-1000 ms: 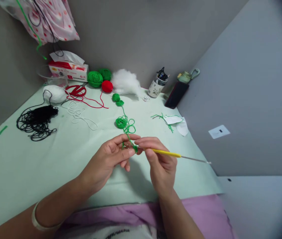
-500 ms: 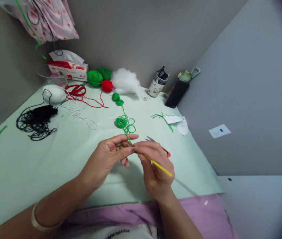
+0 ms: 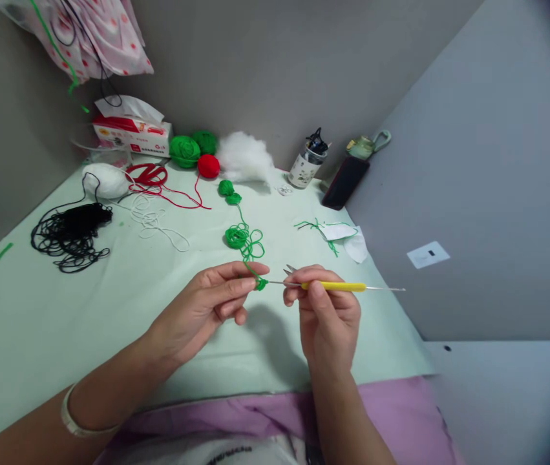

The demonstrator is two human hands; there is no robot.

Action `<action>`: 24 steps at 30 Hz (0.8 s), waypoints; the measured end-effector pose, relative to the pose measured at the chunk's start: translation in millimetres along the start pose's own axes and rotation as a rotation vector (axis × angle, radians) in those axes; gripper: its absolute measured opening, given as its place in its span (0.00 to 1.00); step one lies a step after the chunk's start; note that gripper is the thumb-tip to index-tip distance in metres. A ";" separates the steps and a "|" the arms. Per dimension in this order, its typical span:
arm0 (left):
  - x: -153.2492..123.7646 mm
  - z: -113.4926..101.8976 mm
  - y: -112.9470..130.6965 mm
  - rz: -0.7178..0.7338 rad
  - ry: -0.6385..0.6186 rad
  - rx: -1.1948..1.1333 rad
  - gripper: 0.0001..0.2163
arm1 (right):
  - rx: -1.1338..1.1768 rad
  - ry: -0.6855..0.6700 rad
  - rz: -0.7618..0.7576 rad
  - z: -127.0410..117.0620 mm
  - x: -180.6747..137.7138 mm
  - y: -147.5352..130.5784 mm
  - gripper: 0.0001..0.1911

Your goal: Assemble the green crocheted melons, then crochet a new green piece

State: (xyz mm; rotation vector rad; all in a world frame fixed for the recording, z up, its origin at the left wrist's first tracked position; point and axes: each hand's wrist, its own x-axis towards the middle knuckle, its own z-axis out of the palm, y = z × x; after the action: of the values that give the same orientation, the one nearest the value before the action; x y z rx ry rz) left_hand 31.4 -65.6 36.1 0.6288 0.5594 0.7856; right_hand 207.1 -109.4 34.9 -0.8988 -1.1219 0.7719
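Observation:
My right hand [image 3: 326, 310] is closed round a yellow-handled crochet hook [image 3: 335, 286] that lies level, its metal tip pointing left into a small green crochet piece [image 3: 261, 283]. My left hand [image 3: 207, 303] pinches that green piece and its green yarn strand between thumb and fingers. The strand runs up to a loose green yarn tangle [image 3: 240, 237] on the pale green table [image 3: 110, 303]. Scissor tips [image 3: 290, 268] show just behind my right hand.
At the back stand a tissue box [image 3: 132, 132], green yarn balls [image 3: 186, 150], a red ball [image 3: 208, 165], white stuffing [image 3: 245, 158], a jar [image 3: 306, 168] and a dark phone [image 3: 345, 183]. Black yarn [image 3: 71, 229], white yarn [image 3: 106, 181] and red yarn [image 3: 151, 175] lie left. Grey walls close in behind and right.
My right hand swung the hook from pointing down-right back to level and pulled slightly right, away from my left hand. The green piece now shows between the two hands.

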 end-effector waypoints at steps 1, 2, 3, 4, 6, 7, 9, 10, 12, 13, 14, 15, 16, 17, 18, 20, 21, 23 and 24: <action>-0.2 0.4 -0.3 0.003 0.001 0.005 0.07 | 0.027 0.010 0.021 0.0 0.4 0.4 0.08; -0.3 1.2 -0.6 0.008 0.001 0.012 0.06 | 0.042 0.014 0.034 0.1 0.5 1.0 0.08; -0.5 2.3 -0.8 0.014 -0.001 0.021 0.07 | 0.044 0.004 0.043 0.2 0.3 1.7 0.08; -0.6 3.6 -1.1 0.019 -0.006 0.029 0.08 | 0.035 -0.018 0.048 0.4 -0.1 2.6 0.08; -1.0 6.0 -1.9 0.022 -0.024 0.039 0.12 | 0.009 -0.088 0.036 0.9 -0.9 4.8 0.08; -1.1 6.8 -2.4 0.017 -0.035 0.038 0.13 | 0.001 -0.122 0.022 1.1 -1.3 6.0 0.08; -1.5 7.6 -3.4 0.002 -0.051 0.028 0.16 | 0.007 -0.162 -0.001 1.5 -1.8 8.0 0.08; -1.6 7.6 -3.6 -0.007 -0.055 0.018 0.16 | 0.017 -0.165 -0.001 1.5 -1.9 8.5 0.08; -1.7 7.3 -3.1 -0.027 -0.057 -0.008 0.17 | 0.040 -0.150 0.024 1.1 -1.8 8.4 0.08; -1.8 7.2 -2.3 -0.040 -0.059 -0.024 0.17 | 0.054 -0.134 0.045 0.7 -1.6 7.7 0.08; -1.8 7.0 -1.2 -0.051 -0.061 -0.040 0.17 | 0.071 -0.115 0.068 0.2 -1.2 6.8 0.08; -1.8 6.7 0.1 -0.061 -0.065 -0.056 0.17 | 0.093 -0.093 0.089 -0.4 -0.7 5.8 0.08; -1.8 6.4 1.4 -0.066 -0.069 -0.068 0.16 | 0.116 -0.071 0.110 -1.1 -0.1 4.9 0.09; -1.8 6.0 2.5 -0.069 -0.075 -0.076 0.16 | 0.140 -0.050 0.131 -1.8 0.6 4.0 0.09; -1.8 5.6 3.3 -0.067 -0.083 -0.081 0.15 | 0.164 -0.034 0.152 -2.4 1.3 3.4 0.09; -2.0 5.0 3.4 -0.054 -0.104 -0.076 0.14 | 0.206 -0.021 0.188 -2.9 2.4 2.8 0.09; -2.1 4.9 2.7 -0.041 -0.108 -0.063 0.13 | 0.224 -0.024 0.203 -2.7 2.6 2.8 0.09; -2.2 5.3 -0.4 -0.003 -0.090 -0.009 0.13 | 0.239 -0.054 0.205 -1.5 2.1 3.3 0.10; -2.2 5.8 -2.5 0.023 -0.073 0.027 0.13 | 0.220 -0.083 0.186 -0.5 1.4 3.7 0.09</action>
State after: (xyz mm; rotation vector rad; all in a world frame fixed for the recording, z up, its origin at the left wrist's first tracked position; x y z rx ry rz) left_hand 35.1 -70.5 38.8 0.6875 0.4980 0.7751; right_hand 207.7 -106.7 32.1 -0.7976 -1.0109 1.0730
